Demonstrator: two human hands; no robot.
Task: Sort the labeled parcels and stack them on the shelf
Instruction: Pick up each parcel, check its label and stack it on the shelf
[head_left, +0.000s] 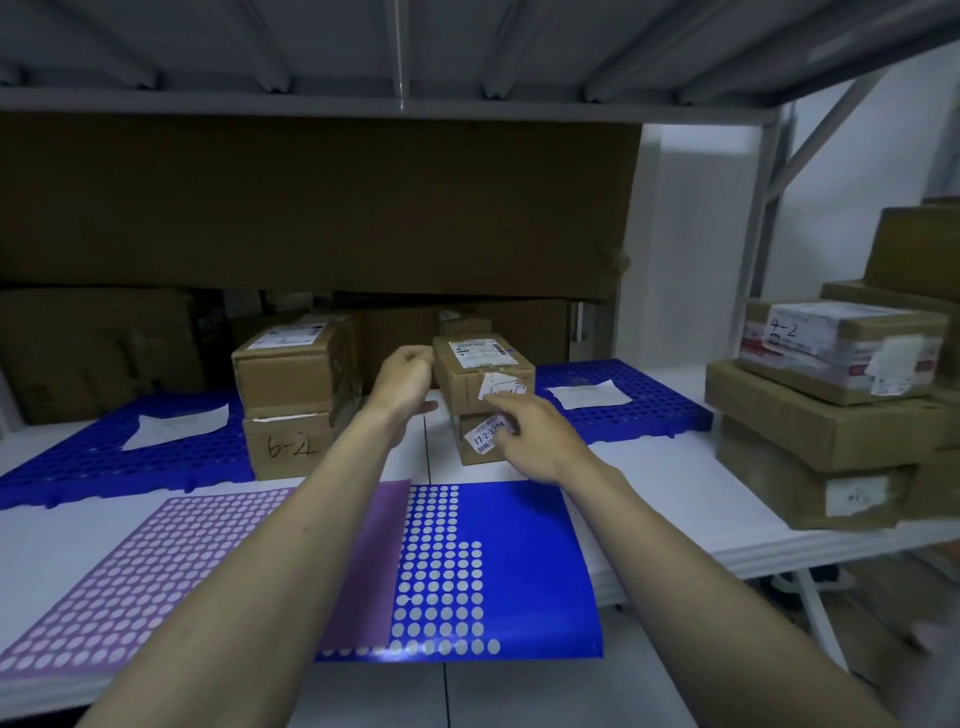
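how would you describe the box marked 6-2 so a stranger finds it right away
On the white shelf, look to the left blue pallet. At its right edge stands a two-box stack; the box marked 6-2 is the lower one, with handwriting on its front instead of a printed label.

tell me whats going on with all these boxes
A person is sorting labeled parcels on a white shelf. Both hands are at the middle stack: the left hand beside the top box, the right hand at the labels on its front. Another stack, marked 6-2, stands to the left.
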